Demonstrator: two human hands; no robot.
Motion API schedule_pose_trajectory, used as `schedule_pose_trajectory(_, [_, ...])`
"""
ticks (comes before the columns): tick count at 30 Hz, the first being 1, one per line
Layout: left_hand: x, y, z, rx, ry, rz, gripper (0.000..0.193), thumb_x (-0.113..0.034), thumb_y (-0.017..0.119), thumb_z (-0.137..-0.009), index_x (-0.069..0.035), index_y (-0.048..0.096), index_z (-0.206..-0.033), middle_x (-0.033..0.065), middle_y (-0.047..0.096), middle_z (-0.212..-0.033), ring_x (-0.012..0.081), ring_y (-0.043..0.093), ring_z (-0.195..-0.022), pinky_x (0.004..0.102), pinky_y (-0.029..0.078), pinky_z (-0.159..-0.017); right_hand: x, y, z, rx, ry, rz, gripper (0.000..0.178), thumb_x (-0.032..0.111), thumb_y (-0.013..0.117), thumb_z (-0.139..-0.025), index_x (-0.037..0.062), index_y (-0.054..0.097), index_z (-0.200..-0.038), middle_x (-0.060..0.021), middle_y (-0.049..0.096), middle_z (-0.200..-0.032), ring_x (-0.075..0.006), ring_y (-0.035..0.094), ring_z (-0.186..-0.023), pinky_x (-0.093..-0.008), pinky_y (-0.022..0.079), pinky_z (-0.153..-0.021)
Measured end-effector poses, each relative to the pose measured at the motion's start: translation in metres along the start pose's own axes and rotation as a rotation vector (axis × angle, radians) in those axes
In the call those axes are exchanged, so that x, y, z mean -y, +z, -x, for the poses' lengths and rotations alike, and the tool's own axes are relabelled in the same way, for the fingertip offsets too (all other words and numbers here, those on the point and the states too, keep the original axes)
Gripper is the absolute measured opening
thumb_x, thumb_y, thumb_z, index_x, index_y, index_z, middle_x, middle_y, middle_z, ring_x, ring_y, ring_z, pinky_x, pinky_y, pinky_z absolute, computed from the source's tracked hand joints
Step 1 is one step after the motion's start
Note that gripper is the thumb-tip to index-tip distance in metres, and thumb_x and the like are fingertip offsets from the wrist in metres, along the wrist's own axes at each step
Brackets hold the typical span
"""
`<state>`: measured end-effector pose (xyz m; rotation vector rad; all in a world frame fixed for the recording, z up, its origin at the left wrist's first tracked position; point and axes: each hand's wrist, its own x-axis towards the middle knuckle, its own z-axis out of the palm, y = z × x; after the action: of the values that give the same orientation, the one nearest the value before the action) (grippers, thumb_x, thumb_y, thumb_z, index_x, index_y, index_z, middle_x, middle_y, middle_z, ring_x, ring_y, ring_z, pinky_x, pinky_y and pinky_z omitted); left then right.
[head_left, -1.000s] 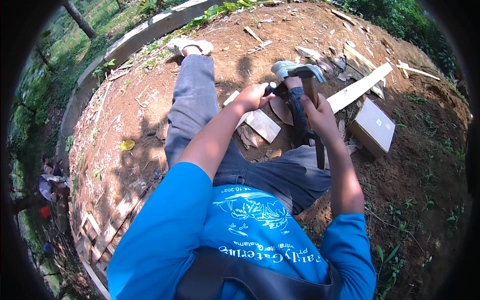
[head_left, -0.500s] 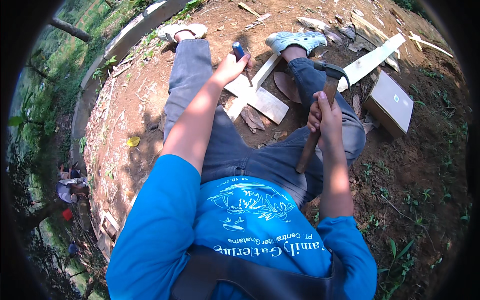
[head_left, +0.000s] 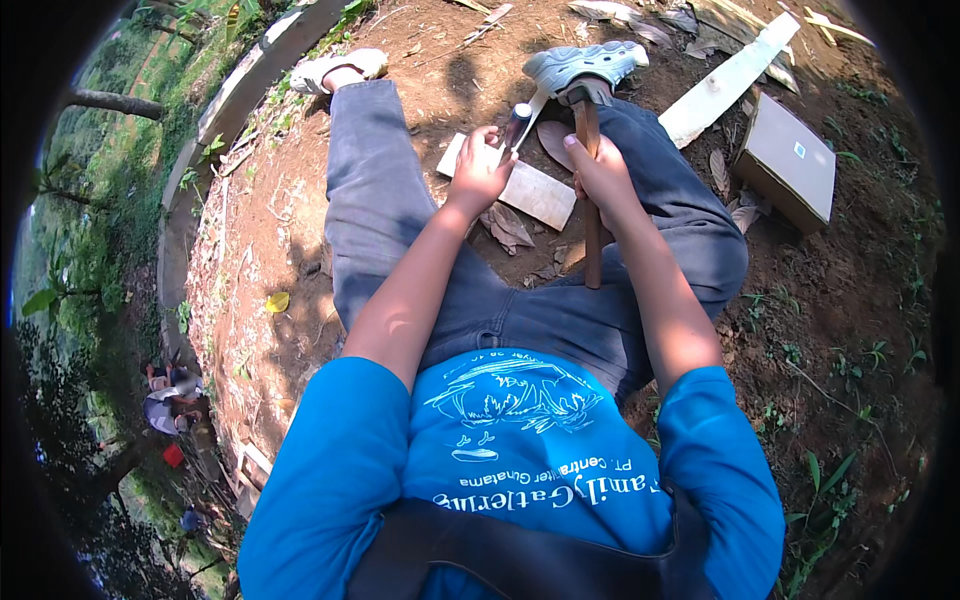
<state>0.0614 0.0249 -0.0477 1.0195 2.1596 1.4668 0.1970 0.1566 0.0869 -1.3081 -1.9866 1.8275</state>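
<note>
My left hand [head_left: 480, 175] is closed loosely around a chisel [head_left: 518, 124] with a blue, metal-capped handle, held tilted above crossed pieces of wood. Its lower end is hidden by my fingers. Under it a short pale board [head_left: 538, 194] lies on the soil between my legs, and a narrow wooden strip [head_left: 535, 106] runs away from it toward my right shoe. My right hand [head_left: 604, 178] grips a hammer [head_left: 592, 240] by the middle of its brown wooden handle. The dark hammer head points away from me, in front of the shoe, with the handle's end near my thigh.
A brown cardboard box [head_left: 790, 160] stands right of my bent knee. Beyond it lies a long pale plank [head_left: 730, 82] among scraps and dry leaves [head_left: 507, 228]. A concrete edge [head_left: 185, 170] curves along the left, and people [head_left: 172, 400] sit farther off.
My right hand has swung the hammer leftward, closer to the chisel, and its handle now stands straighter in view. My left hand has shifted slightly right and nearer with the chisel.
</note>
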Motion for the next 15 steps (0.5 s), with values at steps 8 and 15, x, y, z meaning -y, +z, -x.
schedule_pose_trajectory(8, [0.026, 0.002, 0.050, 0.369, -0.489, -0.551, 0.065, -0.043, 0.068, -0.087, -0.002, 0.043, -0.130, 0.0207, 0.056, -0.128, 0.0375, 0.056, -0.121, 0.0469, 0.047, -0.100, -0.115, 0.028, -0.055, -0.249, -0.007, 0.668, 0.052, 0.032, 0.062, -0.091, -0.0019, 0.048, -0.128, -0.0237, 0.059, -0.120, -0.0408, 0.056, -0.117, -0.0481, 0.046, -0.100])
schedule_pose_trajectory(15, [0.021, -0.001, 0.049, 0.443, -0.571, -0.605, 0.065, -0.054, 0.058, -0.091, -0.001, 0.051, -0.127, 0.0263, 0.063, -0.121, 0.0398, 0.062, -0.114, 0.0476, 0.049, -0.096, -0.025, 0.052, -0.048, -0.281, -0.448, -0.118, 0.045, 0.041, 0.070, -0.088, 0.0042, 0.068, -0.113, -0.0150, 0.063, -0.112, -0.0230, 0.062, -0.105, -0.0348, 0.048, -0.091])
